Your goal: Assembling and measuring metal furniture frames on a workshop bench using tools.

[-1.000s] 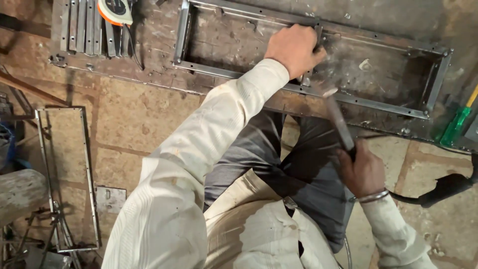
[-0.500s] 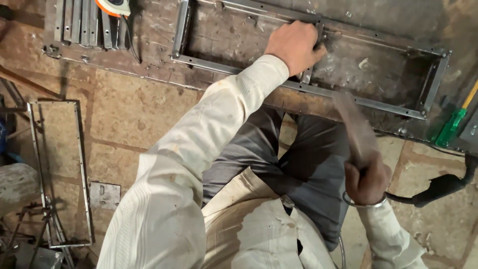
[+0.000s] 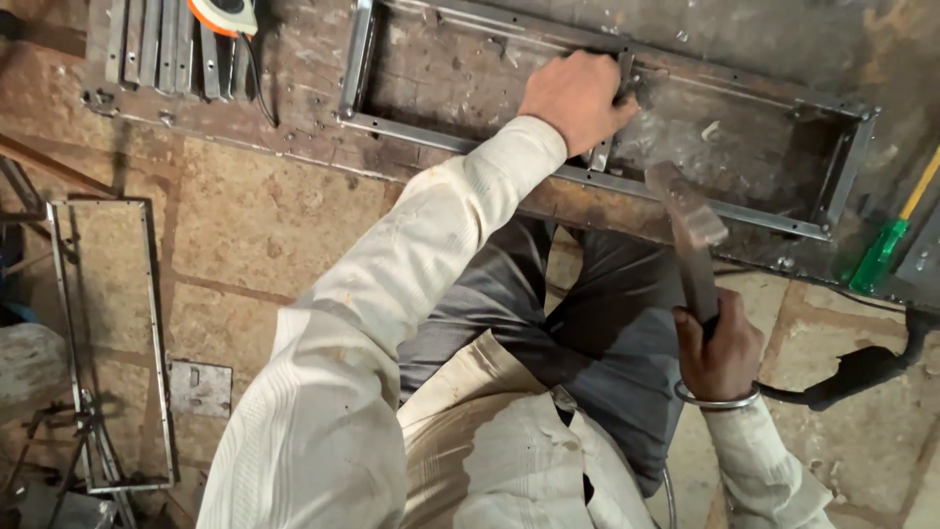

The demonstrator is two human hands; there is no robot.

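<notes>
Stone floor; left hand [image 3: 578, 98] grips frame [image 3: 470, 142], right hand [image 3: 720, 348] (fisted) clutches hammer [image 3: 690, 230].

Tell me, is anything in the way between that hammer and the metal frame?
Nothing visible. The hammer in the right hand hangs just off the metal frame, open air between them. The left hand presses the crossbar beside it.
</notes>
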